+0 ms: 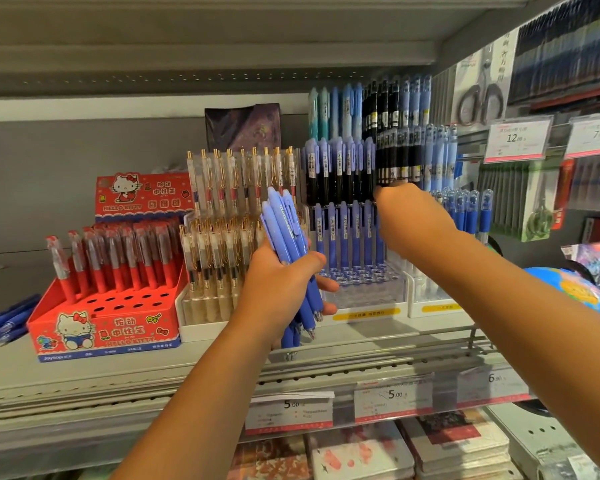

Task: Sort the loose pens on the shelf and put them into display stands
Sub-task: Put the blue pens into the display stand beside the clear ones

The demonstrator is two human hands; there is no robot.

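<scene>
My left hand (281,282) grips a bundle of several blue pens (288,233), held upright in front of the shelf. My right hand (409,216) reaches into the clear tiered display stand (364,289), at the middle row where black and blue pens (340,174) stand. Its fingertips point away from me and are hidden, so I cannot tell whether they hold a pen. The stand's front rows show several empty holes below a row of blue pens (347,233). More loose blue pens (4,323) lie on the shelf at the far left.
A red Hello Kitty stand (104,306) with red pens and a white stand (215,258) of clear gold-clip pens sit left of the clear stand. Packaged scissors (520,202) hang at right, with a globe (572,292) below. Price tags (392,396) line the shelf edge.
</scene>
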